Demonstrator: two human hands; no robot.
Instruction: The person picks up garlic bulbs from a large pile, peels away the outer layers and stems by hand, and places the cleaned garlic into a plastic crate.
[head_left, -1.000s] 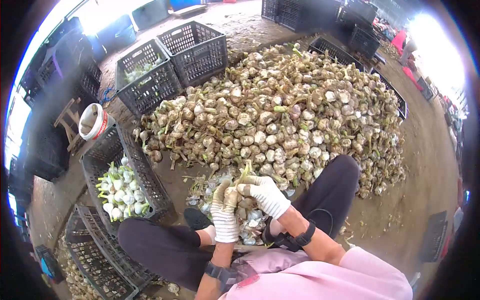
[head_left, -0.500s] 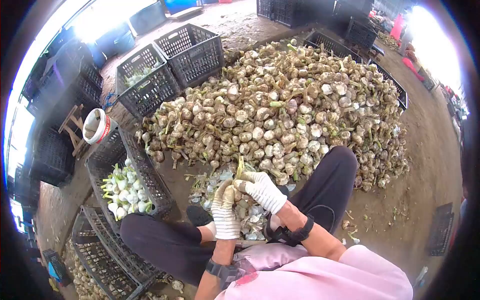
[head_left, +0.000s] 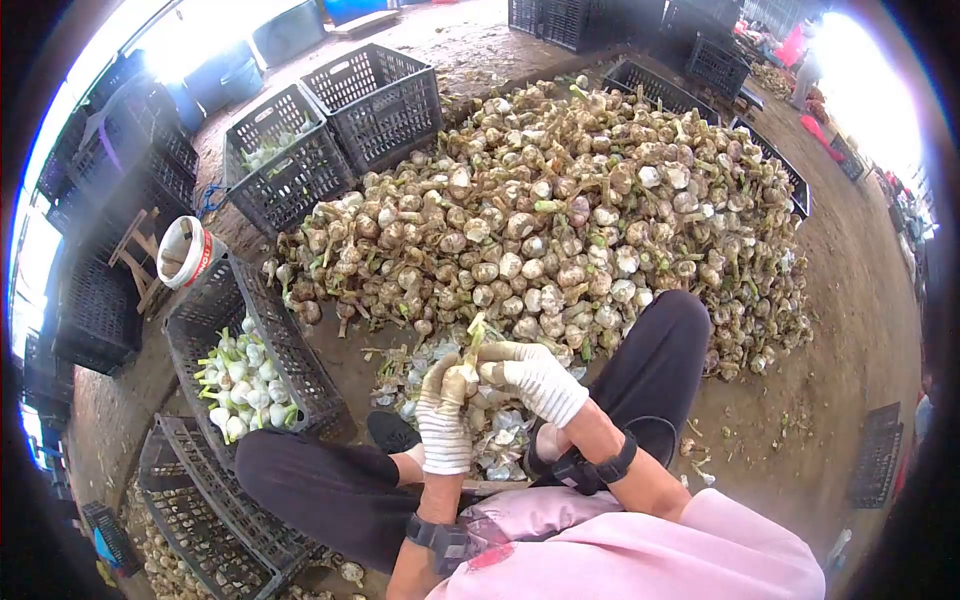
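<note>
Between my gloved hands, a garlic bulb [head_left: 473, 352] points its pale green stem upward; its lower part is mostly hidden by fingers. My left hand [head_left: 444, 412] is closed around the bulb's lower end. From the other side, my right hand [head_left: 535, 380] pinches at the bulb and the base of the stem. Beneath both hands lies a litter of papery garlic skins [head_left: 503, 440]. Just beyond them rises a large heap of unpeeled, soil-stained garlic [head_left: 560, 230]. To my left, cleaned white garlic bulbs [head_left: 245, 385] lie in a black crate [head_left: 318, 375].
Two black crates [head_left: 375, 105] stand behind the heap at the left, one with some garlic in it. A white bucket [head_left: 178, 250] is beside the cleaned bulbs. Stacked crates [head_left: 205, 500] sit near my left knee. More crates [head_left: 875, 455] are at the far right.
My right hand has shifted slightly right and its fingers have drawn apart from my left. More of the bulb and its stem now shows, paler than before.
</note>
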